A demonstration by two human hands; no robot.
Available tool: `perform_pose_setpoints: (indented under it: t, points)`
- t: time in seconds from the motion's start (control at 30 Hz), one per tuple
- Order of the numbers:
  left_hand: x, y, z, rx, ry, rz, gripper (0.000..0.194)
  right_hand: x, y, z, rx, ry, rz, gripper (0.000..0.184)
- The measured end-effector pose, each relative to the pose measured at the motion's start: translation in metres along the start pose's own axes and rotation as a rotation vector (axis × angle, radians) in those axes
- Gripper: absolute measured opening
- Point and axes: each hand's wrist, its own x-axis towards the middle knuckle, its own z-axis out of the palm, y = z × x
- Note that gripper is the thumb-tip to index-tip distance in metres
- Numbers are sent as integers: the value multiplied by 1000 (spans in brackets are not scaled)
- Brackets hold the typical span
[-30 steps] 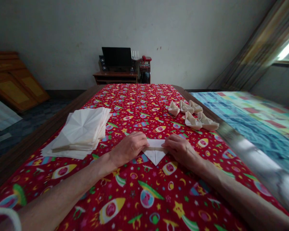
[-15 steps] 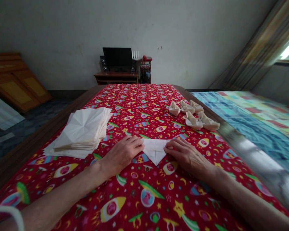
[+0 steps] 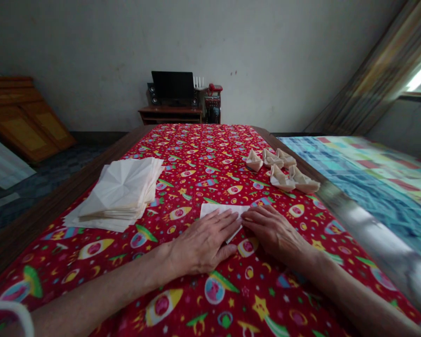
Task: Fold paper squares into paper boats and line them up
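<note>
A folded piece of white paper (image 3: 210,208) lies on the red patterned tablecloth (image 3: 196,290), its straight edge away from me. My left hand (image 3: 206,243) rests flat across it with fingers stretched out, covering most of the paper and nearly all of its downward point. At the paper's right corner, my right hand (image 3: 273,231) has its fingers curled and pressed together on the edge; that corner is hidden beneath them. The fingertips of both hands almost meet.
A stack of creased white paper sheets (image 3: 119,187) lies on the left of the table. Several folded paper boats (image 3: 280,178) stand at the right edge. Beyond the table are a monitor (image 3: 173,85) and, to the right, a bed (image 3: 365,178).
My left hand has moved right, from the paper's left corner onto its middle, and flattened out over the triangular point. My right hand stays at the right corner.
</note>
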Motion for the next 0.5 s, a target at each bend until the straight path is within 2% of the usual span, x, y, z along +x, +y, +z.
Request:
perform_pose_setpoints:
  t: [0.27,0.5]
  points:
    - [-14,1,-1,14,-28,5,55,-3,-22,3,-52,78,36,27]
    - [-25,-3,-2,101,18,-32,50,-14,-18,3,-48,92,74,28]
